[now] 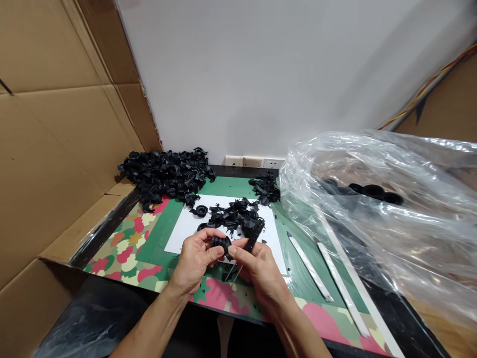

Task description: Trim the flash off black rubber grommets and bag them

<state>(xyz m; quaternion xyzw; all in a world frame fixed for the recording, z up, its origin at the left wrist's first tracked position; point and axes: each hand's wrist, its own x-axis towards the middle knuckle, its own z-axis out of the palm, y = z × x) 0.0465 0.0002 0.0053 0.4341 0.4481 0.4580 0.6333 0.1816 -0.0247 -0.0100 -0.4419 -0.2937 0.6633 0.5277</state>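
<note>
My left hand (198, 257) pinches a small black ribbed rubber boot (222, 244) between thumb and fingers, above the front part of a white sheet (178, 239). The thumb and forefinger of my right hand (257, 261) grip the other side of the same boot. Also in the right hand is a pair of tweezers (255, 237), its black end pointing up and away and two thin metal prongs pointing down toward me. Just beyond the hands lies a loose heap of black rubber pieces (233, 214), with a ring-shaped one (201, 211) at its left.
A large pile of black rubber parts (167, 174) sits back left against cardboard (122, 119). Black scraps (266, 188) lie back right. Two white strips (310, 267) (345, 291) rest on the green mat (298, 226). Clear plastic (357, 159) with black rings covers the right side.
</note>
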